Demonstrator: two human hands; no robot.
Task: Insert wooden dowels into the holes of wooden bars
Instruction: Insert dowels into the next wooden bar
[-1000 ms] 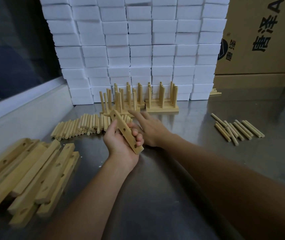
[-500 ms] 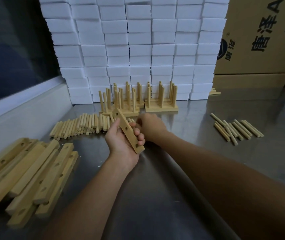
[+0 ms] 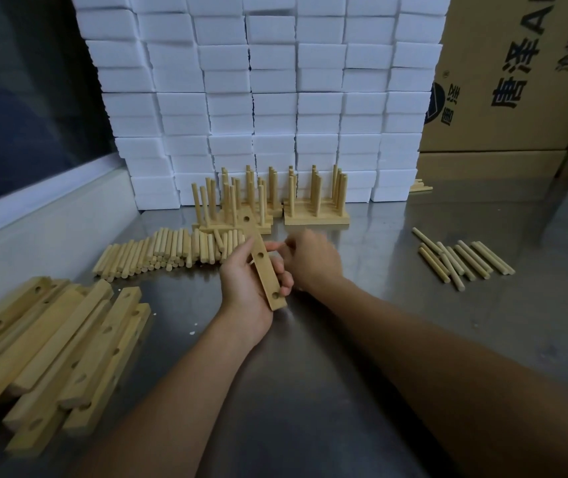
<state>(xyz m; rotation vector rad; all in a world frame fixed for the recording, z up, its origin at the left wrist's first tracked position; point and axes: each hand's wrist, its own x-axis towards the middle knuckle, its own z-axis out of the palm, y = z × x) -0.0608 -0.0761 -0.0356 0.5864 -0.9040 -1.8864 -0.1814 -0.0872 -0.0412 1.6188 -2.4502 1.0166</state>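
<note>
My left hand [image 3: 241,288] grips a wooden bar [image 3: 266,276] with three holes, held tilted above the steel table [image 3: 310,391]. My right hand [image 3: 313,260] is just right of the bar, blurred, its fingers curled on a short dowel [image 3: 273,247] whose tip reaches the bar near its middle hole. A heap of loose dowels [image 3: 158,253] lies behind my left hand. Finished bars with upright dowels [image 3: 315,215] stand further back. Bare bars [image 3: 51,346] are piled at the left.
A smaller group of dowels [image 3: 462,260] lies on the table at the right. A wall of white foam blocks [image 3: 262,98] closes off the back, and cardboard boxes [image 3: 517,81] stand at the back right. A raised ledge runs along the left.
My right hand reached into the dowel heap, closed, and came back to the bar's right side with a dowel. My left hand kept hold of the bar and turned it slightly more upright.
</note>
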